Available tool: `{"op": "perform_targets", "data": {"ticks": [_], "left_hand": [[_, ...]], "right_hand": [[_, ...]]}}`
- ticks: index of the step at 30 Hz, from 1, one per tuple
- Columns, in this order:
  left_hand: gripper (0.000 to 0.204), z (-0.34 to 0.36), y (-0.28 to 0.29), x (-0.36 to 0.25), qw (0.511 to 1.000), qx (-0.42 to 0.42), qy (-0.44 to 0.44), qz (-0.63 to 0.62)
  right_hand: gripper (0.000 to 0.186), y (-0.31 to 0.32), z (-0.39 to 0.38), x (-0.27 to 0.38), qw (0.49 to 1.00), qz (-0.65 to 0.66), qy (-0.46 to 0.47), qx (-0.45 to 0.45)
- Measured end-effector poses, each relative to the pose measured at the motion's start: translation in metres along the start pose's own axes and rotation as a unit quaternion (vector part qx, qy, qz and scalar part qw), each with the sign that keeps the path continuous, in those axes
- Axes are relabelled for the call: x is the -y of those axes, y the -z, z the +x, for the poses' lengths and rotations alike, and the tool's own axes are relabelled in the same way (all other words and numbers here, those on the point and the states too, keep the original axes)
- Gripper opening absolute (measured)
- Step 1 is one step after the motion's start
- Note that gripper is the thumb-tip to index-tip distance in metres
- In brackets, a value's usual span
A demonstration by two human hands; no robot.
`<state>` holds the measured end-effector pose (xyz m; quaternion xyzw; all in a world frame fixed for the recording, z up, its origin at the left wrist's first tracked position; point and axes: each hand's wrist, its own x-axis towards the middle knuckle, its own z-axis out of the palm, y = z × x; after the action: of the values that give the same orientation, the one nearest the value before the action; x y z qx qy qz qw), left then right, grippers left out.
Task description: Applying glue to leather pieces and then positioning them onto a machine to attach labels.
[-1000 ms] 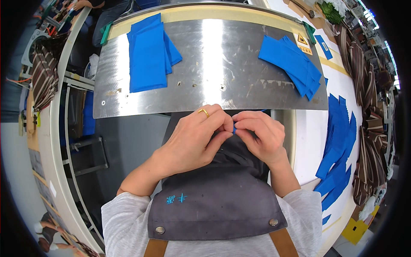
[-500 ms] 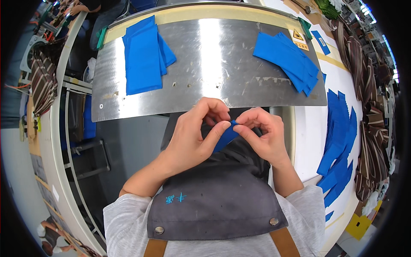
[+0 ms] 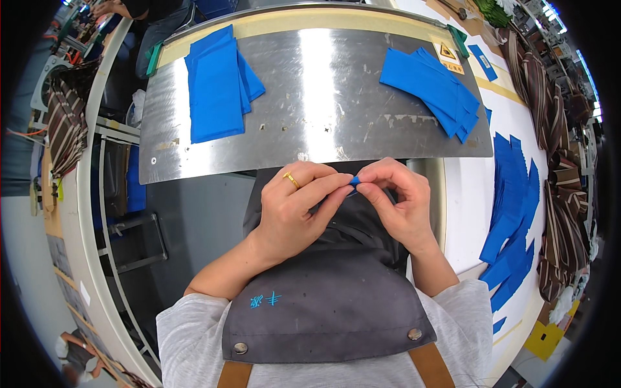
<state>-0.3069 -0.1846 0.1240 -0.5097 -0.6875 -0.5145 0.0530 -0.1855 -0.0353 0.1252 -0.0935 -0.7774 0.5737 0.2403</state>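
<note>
Both hands meet in front of my apron, just below the near edge of the metal plate. My left hand (image 3: pixel 299 204), with a ring on one finger, pinches a piece of blue fabric (image 3: pixel 354 182) between thumb and fingertips. My right hand (image 3: pixel 398 197) grips the same piece from the other side, its fingertips close to those of the left. Only a small bit of the fabric shows; the rest is hidden by the fingers. On the plate lie a stack of blue fabric pieces (image 3: pixel 215 90) at the left and a fanned blue stack (image 3: pixel 432 90) at the right.
The shiny metal plate (image 3: pixel 278 139) covers the work table ahead. More blue strips (image 3: pixel 511 207) lie on the white surface at the right, beside brown striped cloth (image 3: pixel 563 226). A metal frame (image 3: pixel 116 132) stands left. Another person (image 3: pixel 162 39) is at the far left.
My left hand has turned, and its fingers have closed in beside the right fingertips. Less of the blue fabric piece shows between the hands. The stacks stay where they were.
</note>
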Motion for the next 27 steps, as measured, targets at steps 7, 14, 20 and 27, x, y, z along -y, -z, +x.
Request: {"op": "perform_targets", "data": {"ticks": [7,14,20,27], "left_hand": [[0.013,0.0053,0.0064,0.0008,0.998,0.047,-0.024,0.021],[0.013,0.0063,0.0077,0.0022,0.992,0.093,-0.046,0.067],[0.019,0.0087,0.0085,-0.0008,0.986,0.104,-0.079,0.105],[0.015,0.0089,0.0091,-0.0010,0.988,0.123,-0.047,0.085]], "right_hand": [[0.014,-0.0059,0.0024,0.0078,0.999,0.019,0.012,-0.033],[0.015,-0.0011,0.0058,0.0050,0.980,-0.142,0.140,0.003],[0.012,-0.0009,0.0041,0.0046,0.981,-0.159,0.109,0.021],[0.009,-0.0010,0.0005,0.0047,0.980,-0.183,0.049,0.056]]}}
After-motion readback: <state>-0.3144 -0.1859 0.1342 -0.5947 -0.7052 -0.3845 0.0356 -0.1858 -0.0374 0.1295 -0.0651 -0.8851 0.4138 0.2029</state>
